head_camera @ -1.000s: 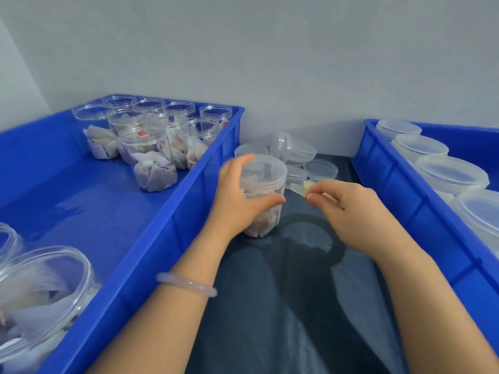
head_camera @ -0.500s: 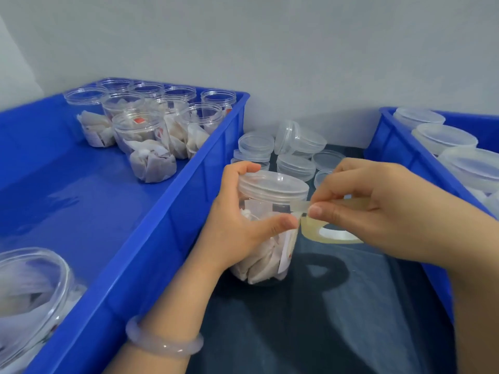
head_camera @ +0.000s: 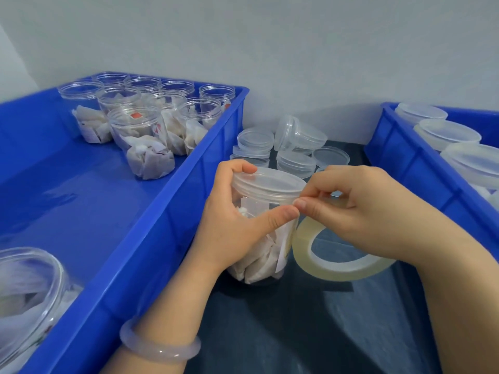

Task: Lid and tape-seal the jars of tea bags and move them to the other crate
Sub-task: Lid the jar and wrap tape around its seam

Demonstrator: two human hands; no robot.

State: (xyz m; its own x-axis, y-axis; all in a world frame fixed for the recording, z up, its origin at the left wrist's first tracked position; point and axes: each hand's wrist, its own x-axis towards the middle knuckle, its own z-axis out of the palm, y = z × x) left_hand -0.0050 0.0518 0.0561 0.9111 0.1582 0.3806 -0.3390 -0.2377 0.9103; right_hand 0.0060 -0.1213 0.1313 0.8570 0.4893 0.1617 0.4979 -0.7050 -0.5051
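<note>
both thumbs now meet at the jar's rim, closer than half a second ago. left hand (head_camera: pixel 235 225) grips the jar (head_camera: pixel 264 255), steadying it on the dark mat (head_camera: pixel 297 333). right hand (head_camera: pixel 364 211) pinches the tape (head_camera: pixel 337 268) end onto the lid (head_camera: pixel 270 182) seam, roll hanging below. behind lie spare lids (head_camera: pixel 297 157); open jars (head_camera: pixel 140 125) wait in the left crate (head_camera: pixel 162 211), lidded jars (head_camera: pixel 448 133) in the right crate (head_camera: pixel 405 157).

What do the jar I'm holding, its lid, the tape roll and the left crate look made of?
The jar looks like clear glossy plastic: tea bags show through its wall. The lid seems frosted, milky plastic. The tape roll looks like clear film, yellowish where wound thick. The left crate is likely moulded opaque blue plastic, with shiny ribbed walls.
</note>
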